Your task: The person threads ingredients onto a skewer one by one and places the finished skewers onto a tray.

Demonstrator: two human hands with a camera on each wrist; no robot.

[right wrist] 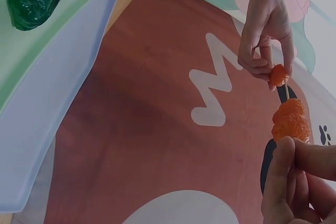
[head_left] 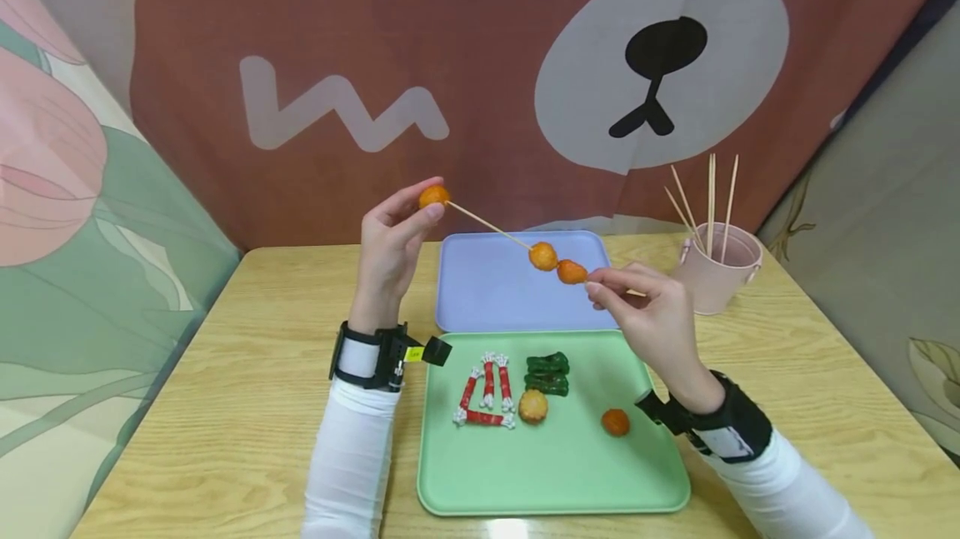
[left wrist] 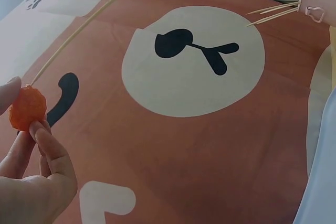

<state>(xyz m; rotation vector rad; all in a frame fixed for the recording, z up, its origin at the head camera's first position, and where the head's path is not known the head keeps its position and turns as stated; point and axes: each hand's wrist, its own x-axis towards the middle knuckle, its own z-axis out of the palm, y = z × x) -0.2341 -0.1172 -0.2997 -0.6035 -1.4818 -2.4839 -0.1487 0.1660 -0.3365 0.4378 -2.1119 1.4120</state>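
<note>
A thin wooden skewer slants between the two raised hands, above the blue tray. My left hand pinches an orange fried-looking ball at the skewer's upper left end, between thumb and fingers. Two more such balls, an upper one and a lower one, sit side by side toward the other end. There my right hand pinches the skewer's end, fingertips right against the lower ball. In the right wrist view, thumb and finger cover that end of the stick.
The green tray in front bears several red-and-white bone-shaped pieces, dark green pieces, a yellowish ball and an orange-brown ball. Behind it lies the blue tray. A pink bucket at right holds several skewers.
</note>
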